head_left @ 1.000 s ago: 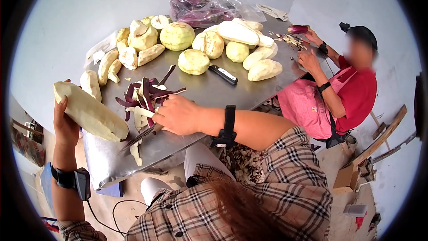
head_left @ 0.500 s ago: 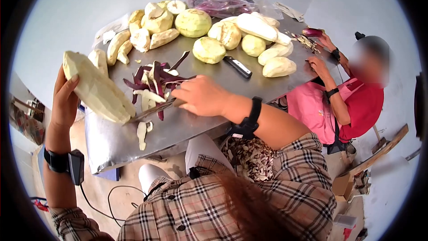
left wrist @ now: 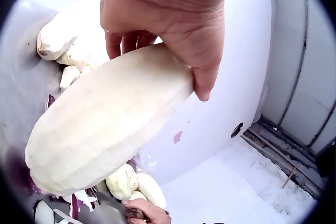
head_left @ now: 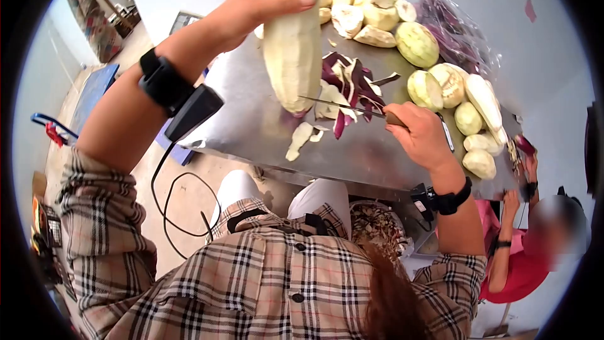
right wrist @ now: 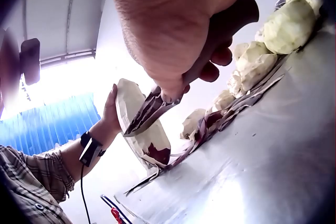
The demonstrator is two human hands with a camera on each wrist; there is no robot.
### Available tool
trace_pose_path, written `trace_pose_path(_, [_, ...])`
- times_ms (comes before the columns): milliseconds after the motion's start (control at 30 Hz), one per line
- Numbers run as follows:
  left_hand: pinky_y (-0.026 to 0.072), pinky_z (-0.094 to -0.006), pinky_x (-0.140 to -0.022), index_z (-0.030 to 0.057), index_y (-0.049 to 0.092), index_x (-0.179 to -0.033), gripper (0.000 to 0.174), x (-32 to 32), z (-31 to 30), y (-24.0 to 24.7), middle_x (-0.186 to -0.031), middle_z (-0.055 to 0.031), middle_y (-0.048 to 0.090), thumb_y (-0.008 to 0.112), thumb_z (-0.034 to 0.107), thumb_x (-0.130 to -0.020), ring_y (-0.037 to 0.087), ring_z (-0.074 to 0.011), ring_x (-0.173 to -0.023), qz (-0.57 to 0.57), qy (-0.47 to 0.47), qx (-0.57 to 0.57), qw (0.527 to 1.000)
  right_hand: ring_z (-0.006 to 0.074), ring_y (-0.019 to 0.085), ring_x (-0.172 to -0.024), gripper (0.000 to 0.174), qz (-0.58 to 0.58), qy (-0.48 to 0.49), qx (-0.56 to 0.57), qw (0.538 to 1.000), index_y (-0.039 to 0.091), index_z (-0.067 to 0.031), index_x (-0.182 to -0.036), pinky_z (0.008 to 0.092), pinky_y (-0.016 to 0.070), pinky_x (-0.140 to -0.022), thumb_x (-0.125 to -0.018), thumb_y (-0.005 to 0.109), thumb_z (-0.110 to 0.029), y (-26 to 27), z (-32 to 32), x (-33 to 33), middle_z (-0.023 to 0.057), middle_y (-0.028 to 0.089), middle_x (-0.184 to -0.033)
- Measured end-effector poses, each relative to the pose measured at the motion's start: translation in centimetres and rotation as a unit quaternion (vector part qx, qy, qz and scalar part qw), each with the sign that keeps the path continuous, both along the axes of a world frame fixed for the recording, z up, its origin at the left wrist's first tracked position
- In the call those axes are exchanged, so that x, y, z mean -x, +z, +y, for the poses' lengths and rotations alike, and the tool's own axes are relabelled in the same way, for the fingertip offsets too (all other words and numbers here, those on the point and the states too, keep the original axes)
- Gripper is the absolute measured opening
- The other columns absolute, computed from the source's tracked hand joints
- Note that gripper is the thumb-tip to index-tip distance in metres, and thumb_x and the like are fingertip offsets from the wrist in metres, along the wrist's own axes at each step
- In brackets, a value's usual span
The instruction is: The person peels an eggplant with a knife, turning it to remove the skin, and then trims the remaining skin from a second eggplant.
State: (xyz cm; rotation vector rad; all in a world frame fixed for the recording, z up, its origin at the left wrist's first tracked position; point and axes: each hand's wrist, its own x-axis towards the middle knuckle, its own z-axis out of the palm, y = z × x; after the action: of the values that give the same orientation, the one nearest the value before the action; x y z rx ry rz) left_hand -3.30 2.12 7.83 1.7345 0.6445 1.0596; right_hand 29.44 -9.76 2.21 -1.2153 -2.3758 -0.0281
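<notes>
My left hand (head_left: 251,9) grips a large, mostly peeled eggplant (head_left: 292,56) by its upper end, thumb across the front. Its lower end points down to the metal table, and a patch of purple skin (right wrist: 157,154) shows there in the right wrist view. In my right hand (head_left: 418,132) is a knife with a dark handle (right wrist: 231,22). The knife blade (head_left: 349,106) points left, its tip overlapping the eggplant near the bottom in the head view. Purple and pale peelings (head_left: 358,82) lie in a heap beside the eggplant.
Peeled eggplants (head_left: 417,44) crowd the far side of the metal table (head_left: 251,145). Behind them is a clear bag of purple eggplants (head_left: 450,31). A person in red (head_left: 522,271) works at the right end. A container of peelings (head_left: 377,226) stands below the table edge.
The head view has turned, shifting the table rightward. The eggplant has gone from slanting to nearly upright, with my left hand at its top. My right hand still holds the knife by its lower end.
</notes>
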Motion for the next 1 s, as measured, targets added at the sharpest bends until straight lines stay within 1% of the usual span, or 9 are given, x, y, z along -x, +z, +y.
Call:
trace_pose_path(67, [0.047, -0.0382, -0.096, 0.0018, 0.042, -0.132, 0.057, -1.0, -0.2, 0.4, -0.118, -0.0127, 0.058, 0.069, 0.022, -0.085, 0.057, -0.0232, -0.109, -0.062, -0.042, 0.03, 0.997, 0.0322, 0.059, -0.069, 0.022, -0.021, 0.005, -0.017, 1.0, 0.063, -0.0102, -0.094, 0.0411, 0.0456, -0.06, -0.077, 0.072, -0.021, 0.2, 0.4, 0.4, 0.0088, 0.06, -0.075])
trace_pose_path(167, [0.043, -0.0379, -0.101, 0.002, 0.037, -0.137, 0.062, -0.5, 0.5, 0.8, -0.123, -0.0123, 0.055, 0.069, 0.02, -0.087, 0.053, -0.0224, -0.115, -0.068, -0.12, 0.12, 0.983, 0.0327, 0.058, -0.067, 0.023, -0.022, 0.036, -0.034, 0.999, 0.062, -0.008, -0.088, 0.0412, 0.0453, -0.059, -0.076, 0.074, -0.023, 0.5, 1.2, 0.7, 0.0094, 0.059, -0.072])
trace_pose_path(200, [0.0435, -0.0381, -0.1, 0.0028, 0.036, -0.138, 0.062, -0.6, 0.6, 0.7, -0.122, -0.0123, 0.055, 0.068, 0.019, -0.087, 0.053, -0.0229, -0.115, -0.086, -0.162, 0.115, 0.976, 0.0326, 0.058, -0.066, 0.024, -0.031, 0.042, -0.045, 0.998, 0.061, -0.0077, -0.087, 0.0413, 0.0451, -0.058, -0.075, 0.074, -0.023, 0.6, 1.6, 0.9, 0.0095, 0.058, -0.071])
trace_pose_path(300, [0.0435, -0.0384, -0.101, 0.0038, 0.036, -0.138, 0.062, -0.8, 0.9, 0.6, -0.122, -0.0119, 0.055, 0.069, 0.018, -0.087, 0.052, -0.023, -0.116, -0.091, -0.182, 0.105, 0.973, 0.0321, 0.057, -0.065, 0.025, -0.057, 0.057, -0.077, 0.994, 0.059, -0.007, -0.081, 0.0413, 0.0447, -0.057, -0.073, 0.076, -0.024, 1.0, 2.7, 1.6, 0.0093, 0.057, -0.069])
trace_pose_path(467, [0.046, -0.0391, -0.098, 0.0041, 0.042, -0.132, 0.061, -1.6, 1.1, 0.6, -0.119, -0.0111, 0.057, 0.072, 0.019, -0.082, 0.055, -0.0227, -0.112, -0.11, -0.201, 0.099, 0.968, 0.0296, 0.057, -0.063, 0.027, -0.096, 0.078, -0.115, 0.986, 0.055, -0.0077, -0.076, 0.0403, 0.0442, -0.057, -0.069, 0.077, -0.022, 1.1, 3.7, 2.7, 0.0078, 0.055, -0.067])
trace_pose_path(567, [0.048, -0.0391, -0.096, 0.0041, 0.044, -0.131, 0.06, -2.2, 1.3, 0.1, -0.118, -0.0112, 0.058, 0.073, 0.02, -0.08, 0.057, -0.0227, -0.109, -0.12, -0.194, 0.085, 0.97, 0.0288, 0.056, -0.063, 0.027, -0.084, 0.087, -0.136, 0.983, 0.053, -0.0078, -0.073, 0.0394, 0.0442, -0.057, -0.068, 0.077, -0.02, 0.7, 3.8, 3.1, 0.0072, 0.054, -0.066])
trace_pose_path(633, [0.0489, -0.039, -0.095, 0.004, 0.045, -0.13, 0.06, -2.4, 1.1, 0.2, -0.117, -0.0114, 0.059, 0.073, 0.02, -0.08, 0.058, -0.0228, -0.107, -0.118, -0.182, 0.086, 0.972, 0.0284, 0.056, -0.063, 0.027, -0.08, 0.088, -0.132, 0.984, 0.053, -0.0078, -0.073, 0.0392, 0.0442, -0.057, -0.068, 0.077, -0.019, 0.7, 3.7, 3.2, 0.0069, 0.054, -0.066])
trace_pose_path(767, [0.0483, -0.039, -0.095, 0.0038, 0.044, -0.132, 0.061, -2.6, 0.9, 0.3, -0.119, -0.0125, 0.058, 0.072, 0.019, -0.08, 0.057, -0.0234, -0.109, -0.118, -0.179, 0.078, 0.974, 0.028, 0.057, -0.062, 0.025, -0.075, 0.089, -0.131, 0.985, 0.054, -0.0083, -0.072, 0.0392, 0.0442, -0.056, -0.069, 0.077, -0.019, 0.7, 3.7, 3.4, 0.006, 0.055, -0.065])
trace_pose_path(1000, [0.0482, -0.0394, -0.095, 0.0036, 0.043, -0.133, 0.061, -3.4, 0.7, 0.6, -0.12, -0.013, 0.057, 0.07, 0.016, -0.08, 0.056, -0.0239, -0.11, -0.106, -0.196, 0.073, 0.972, 0.0281, 0.058, -0.06, 0.025, -0.078, 0.107, -0.101, 0.986, 0.056, -0.0094, -0.073, 0.0386, 0.0454, -0.055, -0.071, 0.075, -0.025, 0.2, 4.4, 4.7, 0.0055, 0.057, -0.063])
